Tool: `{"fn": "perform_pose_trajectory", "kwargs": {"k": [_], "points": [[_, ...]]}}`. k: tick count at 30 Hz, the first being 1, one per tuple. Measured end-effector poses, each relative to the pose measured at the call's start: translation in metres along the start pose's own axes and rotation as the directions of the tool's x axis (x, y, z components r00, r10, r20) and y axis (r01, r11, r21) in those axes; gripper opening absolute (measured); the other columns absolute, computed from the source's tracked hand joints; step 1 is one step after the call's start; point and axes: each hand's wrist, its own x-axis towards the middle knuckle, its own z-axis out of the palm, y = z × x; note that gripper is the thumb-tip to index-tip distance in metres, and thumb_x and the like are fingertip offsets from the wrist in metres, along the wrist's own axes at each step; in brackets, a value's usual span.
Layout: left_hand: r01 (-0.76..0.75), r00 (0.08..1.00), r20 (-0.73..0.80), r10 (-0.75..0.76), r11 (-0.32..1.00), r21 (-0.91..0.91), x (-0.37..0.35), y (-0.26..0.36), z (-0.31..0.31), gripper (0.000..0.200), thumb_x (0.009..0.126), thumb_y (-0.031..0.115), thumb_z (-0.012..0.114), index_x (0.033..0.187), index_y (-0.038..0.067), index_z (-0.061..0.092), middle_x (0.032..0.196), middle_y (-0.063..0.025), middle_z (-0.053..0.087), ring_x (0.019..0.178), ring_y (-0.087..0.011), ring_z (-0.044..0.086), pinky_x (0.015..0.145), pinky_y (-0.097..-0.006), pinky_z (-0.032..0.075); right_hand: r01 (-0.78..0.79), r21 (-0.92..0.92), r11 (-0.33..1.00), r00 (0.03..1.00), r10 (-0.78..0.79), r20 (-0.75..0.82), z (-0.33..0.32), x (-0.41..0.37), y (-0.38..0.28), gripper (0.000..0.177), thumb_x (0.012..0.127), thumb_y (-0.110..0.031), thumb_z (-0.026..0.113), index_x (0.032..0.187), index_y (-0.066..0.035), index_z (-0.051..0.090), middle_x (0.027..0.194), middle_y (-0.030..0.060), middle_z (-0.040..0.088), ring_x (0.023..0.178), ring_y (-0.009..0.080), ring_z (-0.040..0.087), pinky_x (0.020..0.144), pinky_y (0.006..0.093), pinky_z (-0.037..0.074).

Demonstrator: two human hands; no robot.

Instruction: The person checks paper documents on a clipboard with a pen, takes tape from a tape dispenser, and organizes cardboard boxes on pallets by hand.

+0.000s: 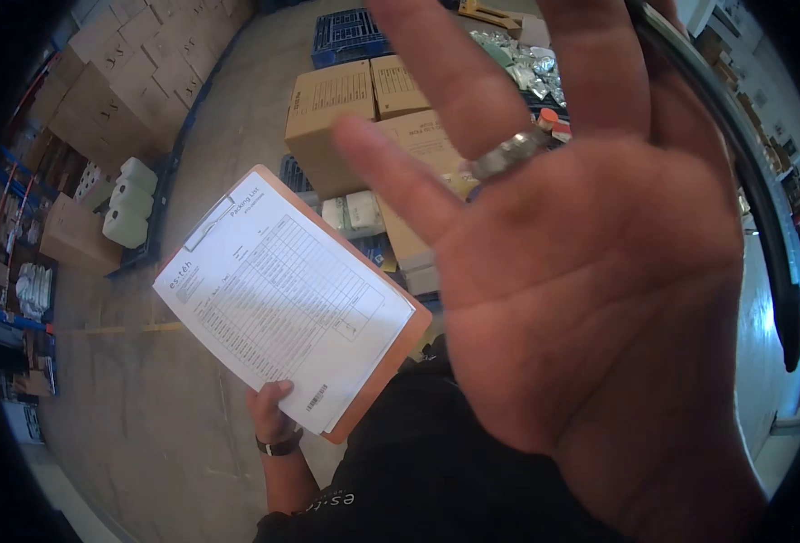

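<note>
My left hand (271,412) grips the lower left edge of a brown clipboard (409,339), the thumb lying over the sheet. Clipped to the board is a white packing list (264,290) with a printed table and a barcode. Close to the camera, my right hand (590,281) is raised with its palm towards me and several fingers stretched apart; one finger wears a ring (508,154). Along its right side runs a long black pen (762,195), tip down, seemingly held near the thumb and index finger. The exact grip is hidden at the top edge.
Cardboard boxes (332,122) stand ahead, beside a blue pallet (350,36). Silvery packets (535,72) lie farther back, partly behind my hand. Stacked cartons (137,68) and white jugs (130,204) line the left, near shelving. Concrete floor (137,389) lies below.
</note>
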Motion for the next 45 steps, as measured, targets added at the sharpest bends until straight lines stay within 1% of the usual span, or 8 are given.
{"fn": "perform_pose_trajectory", "kwargs": {"k": [13,18,20,27,30,32,33,45], "points": [[0.007,0.997,0.077,-0.003,0.999,-0.048,-0.001,-0.007,0.008,0.05,0.079,0.007,0.054,0.125,-0.008,0.042,0.118,-0.0181,0.055,0.104,-0.0264,0.057,0.089,-0.0362,0.046,0.071,0.301,0.951,0.875,0.086,-0.476,0.071,-0.027,0.027,0.067,0.067,-0.023,0.081,0.119,-0.005,0.042,0.126,0.0157,0.052,0.13,0.038,0.033,0.106,0.0514,0.024],[-0.066,0.981,0.167,0.096,0.982,-0.176,0.007,-0.014,0.014,0.047,0.091,0.016,0.051,0.131,-0.004,0.036,0.126,-0.0159,0.05,0.111,-0.0245,0.052,0.094,-0.0369,0.043,-0.442,0.087,0.893,0.891,0.448,-0.075,0.158,-0.081,0.05,0.066,0.067,-0.031,0.08,0.117,-0.006,0.046,0.129,0.0133,0.051,0.131,0.0426,0.031,0.106,0.0567,0.021],[0.028,0.96,0.28,0.024,0.983,-0.182,0.007,-0.018,0.016,0.049,0.093,0.02,0.049,0.134,-0.002,0.033,0.13,-0.0147,0.046,0.116,-0.0243,0.049,0.097,-0.0376,0.041,-0.39,-0.217,0.895,0.91,0.411,0.061,0.172,-0.088,0.055,0.065,0.068,-0.041,0.077,0.116,-0.008,0.048,0.129,0.0136,0.052,0.13,0.0442,0.032,0.105,0.0586,0.019],[-0.041,0.936,0.335,0.104,0.981,-0.189,0.015,-0.026,0.019,0.058,0.092,0.027,0.052,0.137,-0.001,0.027,0.132,-0.015,0.043,0.118,-0.0243,0.047,0.098,-0.0374,0.04,-0.393,-0.354,0.849,0.9,0.435,0.043,0.175,-0.089,0.064,0.048,0.074,-0.036,0.073,0.108,-0.008,0.054,0.121,0.0111,0.059,0.127,0.0385,0.04,0.104,0.0571,0.022],[-0.018,0.943,0.323,0.075,0.984,-0.175,0.012,-0.026,0.023,0.06,0.09,0.028,0.056,0.135,-0.001,0.029,0.129,-0.0138,0.046,0.114,-0.0233,0.05,0.095,-0.0372,0.043,-0.424,-0.269,0.865,0.898,0.439,-0.004,0.157,-0.088,0.07,0.039,0.078,-0.026,0.071,0.108,-0.006,0.055,0.111,0.0136,0.063,0.118,0.0326,0.051,0.101,0.0476,0.033],[-0.003,0.948,0.315,0.047,0.991,-0.137,0.011,-0.027,0.018,0.059,0.089,0.028,0.057,0.134,-0.001,0.031,0.126,-0.0129,0.048,0.112,-0.0224,0.051,0.093,-0.0364,0.044,-0.661,0.188,0.727,0.732,0.679,-0.053,0.135,-0.081,0.067,0.035,0.082,-0.02,0.069,0.109,-0.004,0.054,0.103,0.013,0.064,0.107,0.0221,0.057,0.093,0.034,0.041],[0.015,0.951,0.308,0.015,0.995,-0.095,0.011,-0.027,0.016,0.058,0.088,0.027,0.058,0.133,-0.001,0.032,0.123,-0.012,0.05,0.109,-0.0215,0.053,0.09,-0.0356,0.045,-0.558,0.205,0.804,0.791,0.59,-0.162,0.128,-0.078,0.072,0.03,0.085,-0.017,0.065,0.109,-0.001,0.054,0.097,0.0085,0.062,0.097,0.0117,0.055,0.086,0.025,0.042],[-0.041,0.946,0.318,0.057,0.998,-0.057,0.006,-0.016,0.022,0.055,0.084,0.023,0.06,0.128,-0.002,0.04,0.117,-0.012,0.053,0.104,-0.0204,0.054,0.086,-0.0333,0.045,-0.652,0.331,0.682,0.652,0.727,-0.213,0.057,-0.044,0.092,0.028,0.094,-0.028,0.053,0.102,-0.002,0.057,0.089,0.0,0.059,0.082,0.0058,0.05,0.075,0.0205,0.04]]}}
